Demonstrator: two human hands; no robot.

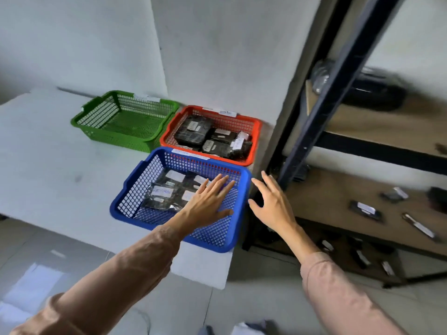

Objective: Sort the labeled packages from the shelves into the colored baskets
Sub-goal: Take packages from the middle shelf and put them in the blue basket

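Your left hand [208, 201] hangs flat over the right part of the blue basket [116, 211]. Its fingers are straight and it holds nothing. The labeled black packages [162, 192] already in that basket lie at its 9 o'clock.

Your right hand [271, 204] is just outside the basket's right wall, near the dark shelf post [314, 122]. Its fingers are spread wide and it is empty too.

The likeliest next pick is the nearest labeled package [365, 210] on the wooden shelf board [326, 197]. It lies at your right hand's 3 o'clock, well apart, so that hand is clearly the closer one. Its long axis runs from 10 to 4 o'clock, so set your fingers at 1 and 7 to pinch across its width.

Its label is too blurred to read, so you cannot yet choose between blue, the red basket [256, 141] and the green basket [96, 110].
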